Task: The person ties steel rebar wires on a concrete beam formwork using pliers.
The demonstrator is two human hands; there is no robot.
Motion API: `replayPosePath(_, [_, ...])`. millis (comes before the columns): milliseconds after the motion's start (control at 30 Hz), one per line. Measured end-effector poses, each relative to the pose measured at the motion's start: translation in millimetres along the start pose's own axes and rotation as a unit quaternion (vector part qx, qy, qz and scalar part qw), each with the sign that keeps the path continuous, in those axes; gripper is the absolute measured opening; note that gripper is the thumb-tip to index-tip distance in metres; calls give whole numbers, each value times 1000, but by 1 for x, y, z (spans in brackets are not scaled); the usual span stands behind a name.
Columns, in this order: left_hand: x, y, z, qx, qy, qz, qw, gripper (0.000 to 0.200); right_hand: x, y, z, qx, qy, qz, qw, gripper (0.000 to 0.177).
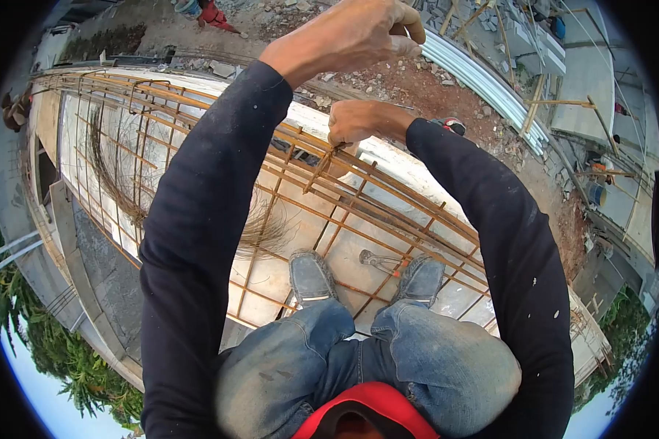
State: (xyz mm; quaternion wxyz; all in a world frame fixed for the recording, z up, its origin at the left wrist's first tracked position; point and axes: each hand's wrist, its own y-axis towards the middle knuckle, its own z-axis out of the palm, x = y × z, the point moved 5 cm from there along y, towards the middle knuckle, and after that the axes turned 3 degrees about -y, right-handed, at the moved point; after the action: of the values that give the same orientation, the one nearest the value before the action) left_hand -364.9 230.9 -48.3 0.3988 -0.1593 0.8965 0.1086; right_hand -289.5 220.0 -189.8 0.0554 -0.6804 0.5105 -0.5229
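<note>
My left hand (362, 35) is raised beyond the bar cage, its fingers curled toward the thumb; anything in them is too small to see. Lower down, my right hand (362, 121) is closed against the top of a rusty rebar stirrup (319, 173) on the long rebars (395, 192). What its fingers grip is hidden. A loose bundle of thin tie wire (265, 233) lies by my left shoe, and a second tie wire bundle (110, 172) rests on the mesh farther left. Between my shoes lies a pincer-like tool (381, 261) with orange on its handles.
My shoes (312, 276) stand on boards beneath a rebar grid (271, 201). Past the pale formwork edge (447, 197) the ground drops to rubble, with white pipes (487, 88) below. People are at work lower down, one in red (216, 16) at top.
</note>
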Motion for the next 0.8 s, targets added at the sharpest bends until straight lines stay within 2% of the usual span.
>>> replayPosePath(33, [-4,-15,-13,-10,23,2,1000,25,4,-4,0,7,-75,-63,995,22])
replayPosePath(67, [-5,-31,-25,-22,46,3,999,25,0,-13,3,6,-78,-64,995,22])
replayPosePath(100, [-3,-49,-35,-26,48,2,998,25,4,-28,-1,-87,-83,-113,986,20])
replayPosePath(133, [5,-69,-41,-32,60,-48,997,25,11,-44,-9,-177,-87,-163,967,23])
replayPosePath(167, [13,-89,-47,-38,71,-98,992,26,12,-48,-6,-103,-146,-159,971,32])
replayPosePath(200, [13,-108,-52,-41,72,-102,991,26,8,-49,0,-99,-148,-163,970,32])
replayPosePath(267, [18,-141,-55,-21,77,-194,978,28,9,-54,7,-219,-246,-287,899,28])
replayPosePath(300, [14,-154,-55,-20,74,-196,978,28,15,-50,8,-137,-289,-223,921,23])
replayPosePath(333, [11,-166,-56,-28,75,-210,974,28,20,-49,3,-135,-287,-221,922,23])
replayPosePath(400, [1,-188,-48,-24,65,-230,971,29,25,-46,7,-148,-376,-215,889,20])
replayPosePath(533, [-43,-211,-31,-71,-13,-256,964,27,19,-28,7,-187,-338,-264,884,16])
replayPosePath(600, [-68,-214,-1,-15,-67,-288,955,25,22,-23,1,2,-334,-103,937,16])
replayPosePath(633, [-81,-211,20,35,-64,-254,964,25,17,-27,8,0,-336,-98,937,16])
replayPosePath(667, [-91,-211,48,83,-61,-219,970,25,20,-34,11,-142,-386,-142,900,19])
replayPosePath(700, [-98,-214,81,111,-27,-170,979,26,28,-48,11,-278,-429,-185,840,23])
replayPosePath(733, [-101,-221,118,134,8,-121,984,28,34,-61,14,-274,-436,-186,837,23])
replayPosePath(800, [-100,-234,184,138,115,-28,983,30,57,-113,2,-475,-275,-223,806,27])
